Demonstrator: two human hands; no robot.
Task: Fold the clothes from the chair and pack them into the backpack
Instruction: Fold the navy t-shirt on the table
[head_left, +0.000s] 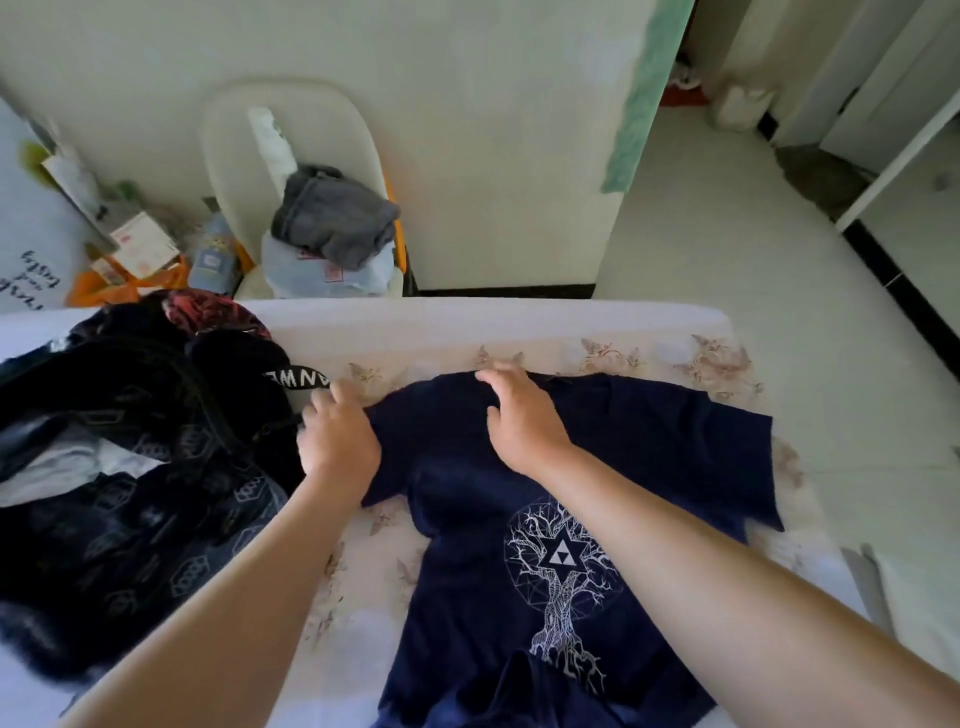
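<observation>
Left hand (337, 441) grips the navy shirt (649, 447), right hand (519, 415) presses it flat, backpack (130, 415) just beside.

**Legible markings: one partial word, one emblem**

Black strap (297, 375) on the backpack (156, 374): white capitals, partly covered. The letters visible appear to read "ANWE"; the rest is hidden.

Navy T-shirt (649, 441): white print (561, 566) of a tree inside a circle, with a triangle emblem at its centre.

White surface (21, 249) at far left: dark handwritten script, not readable.

Plastic bag (322, 275) on the chair (228, 135): red printing, too blurred to read.

Bottle label (210, 261) beside the chair: illegible.
</observation>
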